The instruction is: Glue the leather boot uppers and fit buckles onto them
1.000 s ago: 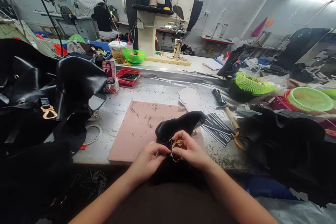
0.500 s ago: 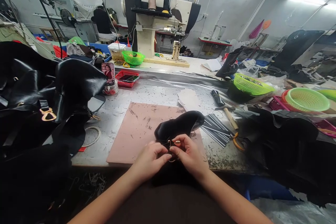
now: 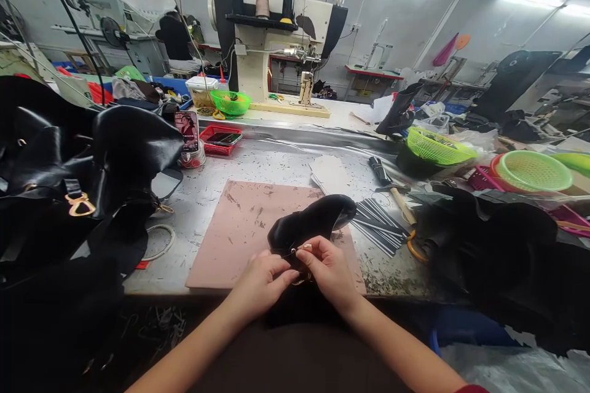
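Observation:
In front of me a glossy black leather piece (image 3: 313,220) rests on the pinkish mat, its curved end pointing up and right. My right hand (image 3: 329,270) pinches a small gold-coloured metal fitting (image 3: 308,247) between thumb and fingertips, at the near side of the leather. Beside it my left hand (image 3: 265,279) is closed, thumb against fingers, on what looks like a thin black strap of the same piece. More gold metal shows just below the fingertips. Fingers cover much of the strap and fitting.
Black leather pieces (image 3: 133,153) with gold buckles are heaped on the left. A hammer (image 3: 403,206), striped strips (image 3: 380,227) and scissors (image 3: 417,247) lie right of the mat (image 3: 221,239). Dark leather (image 3: 502,258) hangs over the right edge. A sewing machine (image 3: 276,43) stands behind.
My right fingertips have shifted slightly with the gold fitting and now cover more of it. The left hand keeps its grip. The whole view has moved a little.

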Motion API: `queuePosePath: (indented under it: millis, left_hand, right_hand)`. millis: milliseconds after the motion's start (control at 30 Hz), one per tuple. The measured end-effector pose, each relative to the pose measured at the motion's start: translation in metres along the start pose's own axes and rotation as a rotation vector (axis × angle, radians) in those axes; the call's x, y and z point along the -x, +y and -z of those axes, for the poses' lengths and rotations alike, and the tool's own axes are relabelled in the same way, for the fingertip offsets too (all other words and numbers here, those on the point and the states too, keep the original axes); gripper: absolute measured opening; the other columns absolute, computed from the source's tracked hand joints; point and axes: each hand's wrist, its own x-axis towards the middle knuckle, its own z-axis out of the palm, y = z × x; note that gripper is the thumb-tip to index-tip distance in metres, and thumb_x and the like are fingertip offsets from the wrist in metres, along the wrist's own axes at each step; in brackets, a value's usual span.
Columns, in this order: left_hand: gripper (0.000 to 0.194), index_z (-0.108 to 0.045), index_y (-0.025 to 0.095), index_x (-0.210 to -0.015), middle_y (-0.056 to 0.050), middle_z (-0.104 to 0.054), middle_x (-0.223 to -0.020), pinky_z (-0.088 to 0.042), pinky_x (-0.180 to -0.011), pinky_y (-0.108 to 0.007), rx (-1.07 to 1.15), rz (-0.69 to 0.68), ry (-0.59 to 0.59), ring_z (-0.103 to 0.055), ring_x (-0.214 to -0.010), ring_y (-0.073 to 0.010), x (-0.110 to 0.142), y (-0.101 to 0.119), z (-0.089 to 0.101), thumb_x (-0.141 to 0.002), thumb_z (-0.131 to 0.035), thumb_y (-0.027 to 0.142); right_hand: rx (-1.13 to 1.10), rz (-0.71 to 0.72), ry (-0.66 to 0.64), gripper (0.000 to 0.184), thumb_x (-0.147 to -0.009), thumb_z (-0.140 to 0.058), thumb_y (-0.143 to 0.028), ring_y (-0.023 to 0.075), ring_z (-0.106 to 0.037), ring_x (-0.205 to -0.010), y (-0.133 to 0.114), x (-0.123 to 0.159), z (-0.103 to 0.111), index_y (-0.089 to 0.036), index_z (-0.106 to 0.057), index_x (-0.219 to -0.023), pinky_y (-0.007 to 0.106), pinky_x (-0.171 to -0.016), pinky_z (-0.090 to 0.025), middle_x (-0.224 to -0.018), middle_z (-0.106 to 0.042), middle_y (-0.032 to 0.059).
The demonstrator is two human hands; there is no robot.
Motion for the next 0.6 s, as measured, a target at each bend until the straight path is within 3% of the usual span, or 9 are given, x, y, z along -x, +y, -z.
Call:
queuePosePath:
  millis: [133,233,333,433,600]
  left_hand:
    - [0.031,-0.055,0.019,-0.056,0.000,-0.056,-0.062,-0.030,-0.070,-0.031,-0.039,-0.008,-0.007,-0.044,-0.073,-0.0181,0.003,0.000,-0.001,-0.082,-0.045,0.031]
    - [0.032,-0.057,0.019,-0.057,-0.001,-0.056,-0.063,-0.032,-0.071,-0.031,-0.040,0.016,-0.019,-0.046,-0.074,-0.0193,0.005,-0.003,0.001,-0.082,-0.044,0.034]
    - [0.030,-0.064,0.020,-0.072,-0.003,-0.058,-0.071,-0.036,-0.075,-0.033,0.031,0.099,-0.010,-0.048,-0.077,-0.0203,0.007,-0.007,0.004,-0.082,-0.041,0.036]
    - [0.028,-0.067,0.020,-0.089,-0.005,-0.059,-0.082,-0.039,-0.079,-0.035,0.130,0.150,0.006,-0.051,-0.085,-0.0220,0.010,-0.010,0.008,-0.079,-0.045,0.036]
    - [0.025,-0.064,0.019,-0.089,-0.004,-0.060,-0.086,-0.041,-0.079,-0.035,0.380,0.186,-0.017,-0.053,-0.084,-0.0202,0.012,-0.013,0.010,-0.073,-0.053,0.035]
  right_hand:
    - [0.149,0.038,-0.061,0.017,-0.074,-0.060,-0.034,0.0126,-0.057,-0.055,-0.001,-0.007,0.007,-0.019,-0.054,-0.069,0.025,-0.052,-0.049,-0.063,-0.058,-0.0006]
    - [0.318,0.139,-0.147,0.012,-0.078,-0.056,-0.029,0.0121,-0.058,-0.055,-0.010,-0.018,0.023,-0.019,-0.058,-0.084,0.026,-0.053,-0.049,-0.071,-0.062,0.0002]
    - [0.495,0.411,-0.079,0.021,-0.083,-0.050,-0.027,0.0162,-0.060,-0.078,-0.027,-0.031,0.038,-0.020,-0.057,-0.102,0.032,-0.071,-0.051,-0.092,-0.063,0.0061]
    - [0.739,0.656,-0.086,0.022,-0.086,-0.046,-0.022,0.0210,-0.054,-0.103,-0.040,-0.040,0.040,-0.019,-0.058,-0.103,0.040,-0.090,-0.043,-0.109,-0.061,0.0101]
    - [0.988,0.714,-0.069,0.028,-0.085,-0.048,-0.021,0.0241,-0.050,-0.112,-0.029,-0.046,0.027,-0.019,-0.056,-0.112,0.046,-0.096,-0.035,-0.120,-0.057,0.0109]
